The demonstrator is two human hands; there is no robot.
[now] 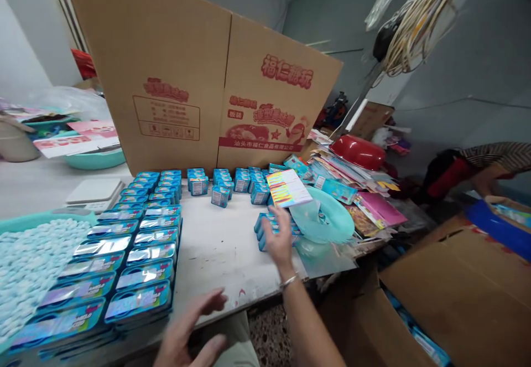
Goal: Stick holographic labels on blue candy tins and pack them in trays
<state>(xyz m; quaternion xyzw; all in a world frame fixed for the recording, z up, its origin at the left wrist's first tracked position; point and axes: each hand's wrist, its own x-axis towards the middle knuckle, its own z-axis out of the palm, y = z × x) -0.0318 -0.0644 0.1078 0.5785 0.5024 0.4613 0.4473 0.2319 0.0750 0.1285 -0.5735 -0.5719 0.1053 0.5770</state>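
The right hand point(279, 239) reaches out over the tabletop point(224, 251). Its fingers point(277, 216) are spread and rest on a small pile of blue boxes point(265, 228), not closed on any of them. A teal ring point(327, 220) lies just beside that pile. The left hand point(191, 328) hovers low near the tabletop's front edge, fingers wide, holding nothing. Beside it are rows of shiny blue packs point(136, 256). A big cardboard box point(199, 73) stands at the back.
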